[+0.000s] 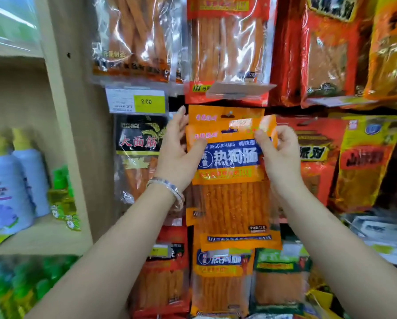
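An orange snack packet with a blue label band and thin orange sticks inside hangs upright in the middle of the view. My left hand, a bracelet on its wrist, grips the packet's upper left edge, thumb on the front. My right hand pinches the upper right corner near the top. A second orange packet of the same kind hangs just behind it on a hook, its top showing above.
Many snack packets hang in rows around it: a black-labelled one at the left, red ones at the right, another orange one below. A yellow price tag reads 2.00. A wooden shelf at the left holds bottles.
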Tool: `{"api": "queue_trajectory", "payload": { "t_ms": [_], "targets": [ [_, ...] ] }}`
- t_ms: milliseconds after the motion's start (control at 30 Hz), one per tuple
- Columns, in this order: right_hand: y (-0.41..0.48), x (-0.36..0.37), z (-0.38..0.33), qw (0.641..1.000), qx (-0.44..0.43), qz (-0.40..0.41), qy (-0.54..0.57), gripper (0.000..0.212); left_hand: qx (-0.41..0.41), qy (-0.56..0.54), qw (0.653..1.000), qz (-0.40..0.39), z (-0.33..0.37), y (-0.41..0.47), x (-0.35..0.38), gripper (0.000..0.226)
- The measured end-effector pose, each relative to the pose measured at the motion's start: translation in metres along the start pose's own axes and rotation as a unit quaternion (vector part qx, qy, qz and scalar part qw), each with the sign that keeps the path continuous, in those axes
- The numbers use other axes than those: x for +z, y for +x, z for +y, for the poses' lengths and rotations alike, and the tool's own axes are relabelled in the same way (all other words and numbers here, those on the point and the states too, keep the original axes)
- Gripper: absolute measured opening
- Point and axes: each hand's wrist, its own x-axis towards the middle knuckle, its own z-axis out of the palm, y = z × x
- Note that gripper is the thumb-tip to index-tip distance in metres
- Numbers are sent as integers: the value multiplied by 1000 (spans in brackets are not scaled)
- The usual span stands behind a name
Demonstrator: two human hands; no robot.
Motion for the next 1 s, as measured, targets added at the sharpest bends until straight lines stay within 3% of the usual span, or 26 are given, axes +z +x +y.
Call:
{"api": "queue_trajectory", "payload": {
  "t_ms": [67, 167, 467, 1000],
  "targets": [
    [7, 1, -3, 1000, -16, 11, -4, 18, 66, 113, 991, -12, 7, 4, 1, 70],
    [15, 5, -6, 1000, -24, 8, -3, 19, 114, 140, 983, -26, 18, 8, 7, 72],
    [13, 9, -6, 997, -77, -10, 29, 18, 105, 144, 984, -18, 19, 7, 9, 70],
    [28, 16, 8, 998, -20, 45, -44, 22, 99, 151, 983, -33, 18, 10, 6, 70]
  ]
}}
